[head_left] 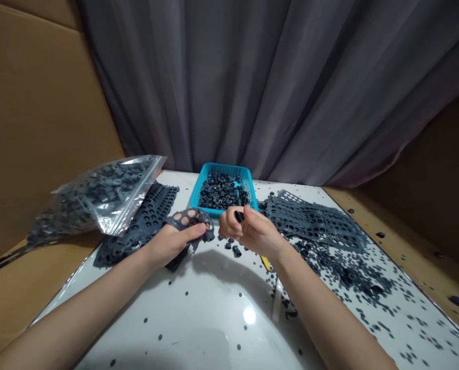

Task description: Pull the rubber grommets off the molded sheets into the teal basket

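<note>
In the head view my left hand [175,241] is closed on a dark perforated rubber sheet [183,218], its round holes showing above the fingers. A small dark piece [208,235] hangs at the sheet's edge by my thumb. To the right, my right hand [250,229] pinches a small black rubber piece [239,216] between thumb and fingers, apart from the sheet. Just behind both hands stands a blue basket [253,198] holding many small black rubber pieces [222,191]. A few loose pieces [236,251] lie on the table between the hands.
A clear zip bag [94,192] full of dark pieces leans at left over stacked perforated sheets [146,213]. More perforated sheets [314,221] lie at right, with scattered dark bits [348,275] around. Something yellow [265,263] lies beside my right wrist. Cardboard [32,103] and a grey curtain [221,82] border the table.
</note>
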`<move>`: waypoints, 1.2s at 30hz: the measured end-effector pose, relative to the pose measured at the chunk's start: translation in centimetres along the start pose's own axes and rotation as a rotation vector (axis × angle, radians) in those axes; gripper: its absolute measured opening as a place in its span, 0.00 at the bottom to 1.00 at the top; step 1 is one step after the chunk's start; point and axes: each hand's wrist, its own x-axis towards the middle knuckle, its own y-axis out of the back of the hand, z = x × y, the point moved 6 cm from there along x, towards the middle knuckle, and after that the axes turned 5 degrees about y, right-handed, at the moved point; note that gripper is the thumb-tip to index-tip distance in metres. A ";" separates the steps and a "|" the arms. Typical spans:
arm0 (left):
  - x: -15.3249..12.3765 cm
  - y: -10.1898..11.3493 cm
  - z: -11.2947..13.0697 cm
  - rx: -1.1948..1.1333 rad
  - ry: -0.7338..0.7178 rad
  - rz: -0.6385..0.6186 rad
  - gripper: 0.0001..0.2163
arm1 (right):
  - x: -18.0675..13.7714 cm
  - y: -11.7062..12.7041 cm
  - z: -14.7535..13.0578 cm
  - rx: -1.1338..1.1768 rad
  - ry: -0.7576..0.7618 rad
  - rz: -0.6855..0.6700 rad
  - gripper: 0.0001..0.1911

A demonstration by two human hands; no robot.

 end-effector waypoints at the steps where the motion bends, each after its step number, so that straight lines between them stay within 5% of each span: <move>1: 0.0 -0.1 0.1 -0.064 0.009 0.014 0.11 | 0.0 -0.1 0.1 0.024 -0.003 -0.004 0.23; 26: 0.1 0.6 -0.4 -0.213 0.070 0.116 0.09 | 0.3 -0.2 1.0 0.118 -0.050 0.126 0.31; 36: 0.1 0.4 0.0 -0.192 0.075 0.142 0.11 | -0.6 -0.6 -2.4 -0.639 0.086 0.133 0.16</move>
